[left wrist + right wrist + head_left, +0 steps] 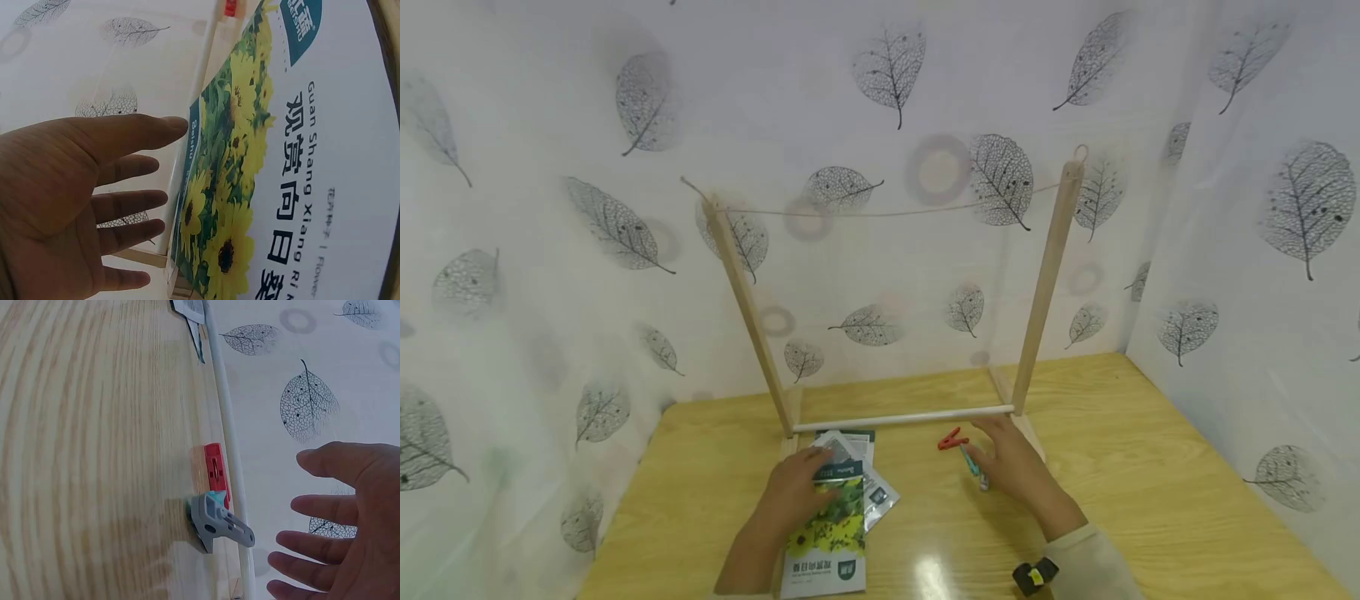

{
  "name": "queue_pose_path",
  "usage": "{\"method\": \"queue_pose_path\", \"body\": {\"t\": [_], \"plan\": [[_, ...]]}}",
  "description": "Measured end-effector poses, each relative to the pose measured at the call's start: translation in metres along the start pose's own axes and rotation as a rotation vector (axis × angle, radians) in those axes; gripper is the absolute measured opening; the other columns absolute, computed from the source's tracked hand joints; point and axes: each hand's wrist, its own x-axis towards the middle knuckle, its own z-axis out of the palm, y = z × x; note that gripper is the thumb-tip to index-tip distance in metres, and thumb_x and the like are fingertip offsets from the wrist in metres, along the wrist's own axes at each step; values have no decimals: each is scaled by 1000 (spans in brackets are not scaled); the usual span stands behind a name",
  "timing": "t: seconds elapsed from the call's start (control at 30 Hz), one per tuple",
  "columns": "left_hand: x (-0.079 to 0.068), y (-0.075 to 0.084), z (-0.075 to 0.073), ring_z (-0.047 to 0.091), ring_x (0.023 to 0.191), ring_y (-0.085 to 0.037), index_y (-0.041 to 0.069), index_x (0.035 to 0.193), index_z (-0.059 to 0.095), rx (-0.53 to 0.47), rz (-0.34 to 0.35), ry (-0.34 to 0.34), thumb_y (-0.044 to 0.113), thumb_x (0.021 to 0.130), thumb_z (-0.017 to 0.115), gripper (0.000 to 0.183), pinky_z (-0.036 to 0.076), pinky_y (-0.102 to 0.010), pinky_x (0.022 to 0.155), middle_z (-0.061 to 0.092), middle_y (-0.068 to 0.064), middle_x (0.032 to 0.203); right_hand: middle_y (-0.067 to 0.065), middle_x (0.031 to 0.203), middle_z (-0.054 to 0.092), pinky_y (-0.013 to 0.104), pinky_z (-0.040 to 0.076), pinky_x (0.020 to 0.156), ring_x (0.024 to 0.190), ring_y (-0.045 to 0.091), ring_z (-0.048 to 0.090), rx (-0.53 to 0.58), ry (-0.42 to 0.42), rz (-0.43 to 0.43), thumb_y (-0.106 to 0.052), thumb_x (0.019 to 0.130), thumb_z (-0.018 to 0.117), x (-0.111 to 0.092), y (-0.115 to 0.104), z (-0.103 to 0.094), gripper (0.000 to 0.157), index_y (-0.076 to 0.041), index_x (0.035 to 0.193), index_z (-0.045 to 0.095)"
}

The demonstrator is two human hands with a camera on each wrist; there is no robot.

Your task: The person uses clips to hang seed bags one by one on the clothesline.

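Yellow-flowered packet (831, 537) near left hand (792, 493), clothespins (212, 515) near right hand (1013, 467), both hands spread, fingers apart

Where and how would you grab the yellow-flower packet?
Probably pinch the yellow-flower packet at its near, pale printed end, coming from the person's side, thumb above and fingers under the edge. It's flat and wide, so an edge pinch suits it; its far part overlaps other packets, while none shows at the near end. The left hand is closest.
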Motion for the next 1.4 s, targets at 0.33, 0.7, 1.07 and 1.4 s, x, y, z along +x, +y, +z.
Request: {"method": "queue_pose_path", "body": {"t": [0.33,0.7,1.07,1.4], "plan": [[-1,-7,3,49,135,-43,11,140,59,-10,-6,-37,29,81,83,66,36,-65,112,56,-17,144,26,138,56,60,50,101,122,45,59,0,-126,83,-30,99,65,-3,11,0,53,-2,142,54],[-2,-5,7,52,129,-40,12,134,64,0,-21,-28,27,78,85,62,35,-66,110,59,-15,138,25,133,61,59,52,98,118,43,61,-24,-174,79,-29,92,74,-10,20,-1,58,1,139,56],[0,-8,11,56,112,-29,18,135,65,69,-63,-15,33,74,88,67,38,-60,107,61,-7,125,23,126,63,58,51,99,117,42,61,-63,-171,86,-19,88,77,-9,19,-2,48,2,129,63],[0,-7,11,53,102,-23,20,132,67,91,-108,11,37,75,87,63,38,-56,100,60,-3,113,10,102,65,44,56,80,90,20,63,-27,-184,131,-18,89,76,-7,24,-4,33,-2,117,68]]}}
